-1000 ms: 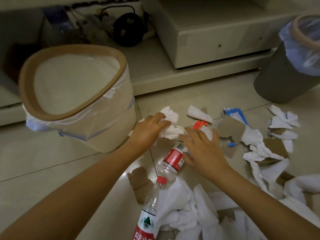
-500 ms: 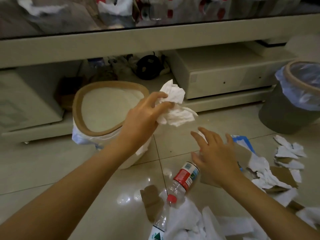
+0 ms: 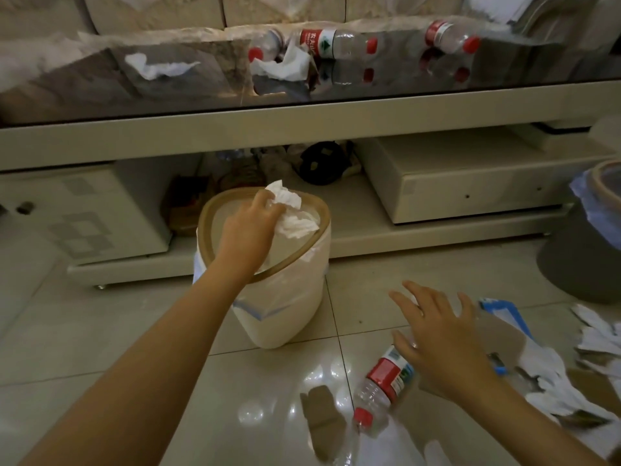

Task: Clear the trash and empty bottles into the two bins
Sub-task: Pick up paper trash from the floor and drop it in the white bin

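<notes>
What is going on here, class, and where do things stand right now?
A person is clearing litter off the floor. The left hand grips a crumpled tissue over the open cream bin. The right hand hovers open above a bottle on the floor. More paper scraps lie beside it, and a grey bin stands to the right.

red label with white characters and green triangle mark on tabletop bottle (image 3: 336,43), characters too blurred to read
</notes>
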Motion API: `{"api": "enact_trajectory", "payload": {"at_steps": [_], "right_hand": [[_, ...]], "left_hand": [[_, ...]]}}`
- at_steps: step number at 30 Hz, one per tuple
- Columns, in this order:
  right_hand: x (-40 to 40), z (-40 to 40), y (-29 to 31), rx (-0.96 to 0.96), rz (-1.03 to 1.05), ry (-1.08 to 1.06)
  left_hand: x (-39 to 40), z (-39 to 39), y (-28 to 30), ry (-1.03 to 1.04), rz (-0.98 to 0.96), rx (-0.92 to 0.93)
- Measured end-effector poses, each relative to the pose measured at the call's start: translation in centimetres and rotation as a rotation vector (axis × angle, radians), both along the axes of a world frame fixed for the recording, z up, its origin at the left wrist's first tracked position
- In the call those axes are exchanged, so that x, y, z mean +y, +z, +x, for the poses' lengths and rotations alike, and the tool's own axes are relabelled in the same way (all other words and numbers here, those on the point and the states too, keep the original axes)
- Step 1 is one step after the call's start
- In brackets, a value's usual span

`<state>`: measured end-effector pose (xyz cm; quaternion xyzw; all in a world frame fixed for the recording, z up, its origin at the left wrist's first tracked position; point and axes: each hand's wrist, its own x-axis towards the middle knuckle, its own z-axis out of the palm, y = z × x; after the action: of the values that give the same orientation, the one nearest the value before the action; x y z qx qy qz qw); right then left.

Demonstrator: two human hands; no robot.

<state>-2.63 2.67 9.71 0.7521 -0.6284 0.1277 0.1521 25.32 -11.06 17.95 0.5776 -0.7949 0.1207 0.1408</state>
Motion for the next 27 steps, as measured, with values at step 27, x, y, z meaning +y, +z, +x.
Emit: {"api": "enact_trajectory", "payload": {"at_steps": [27], "right_hand": [[2.6, -5.7, -3.6, 0.001, 0.169, -0.089]], "left_hand": [[6.7, -15.0, -8.6, -0.535, 0.202, -0.271]]}}
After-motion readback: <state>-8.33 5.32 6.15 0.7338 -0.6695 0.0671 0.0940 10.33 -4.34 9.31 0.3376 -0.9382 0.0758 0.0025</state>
